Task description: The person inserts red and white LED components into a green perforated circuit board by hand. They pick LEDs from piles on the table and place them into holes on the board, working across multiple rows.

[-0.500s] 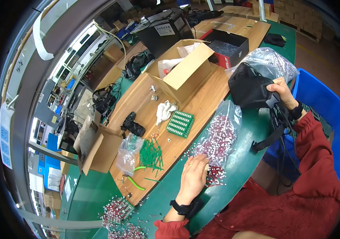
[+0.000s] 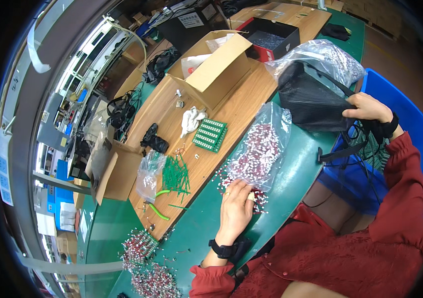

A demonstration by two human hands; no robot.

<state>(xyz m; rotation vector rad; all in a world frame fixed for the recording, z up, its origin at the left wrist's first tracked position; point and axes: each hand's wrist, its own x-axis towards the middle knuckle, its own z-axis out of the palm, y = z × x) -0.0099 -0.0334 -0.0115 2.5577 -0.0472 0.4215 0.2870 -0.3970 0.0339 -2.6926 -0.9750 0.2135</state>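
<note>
While the right hand (image 2: 368, 108) grips the black mesh bag (image 2: 310, 107) at its nine o'clock, the left hand (image 2: 236, 208) rests among loose parts (image 2: 259, 202), its hold unclear. The mesh looks light, limp, best taken by its edge; the clear bag (image 2: 258, 149), at the left's one o'clock, seems slippery.

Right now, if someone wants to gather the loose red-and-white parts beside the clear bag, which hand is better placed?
Probably the left hand: it is right at the loose red-and-white parts, beside the clear bag. The right hand is farther away and holds the black mesh bag.
</note>
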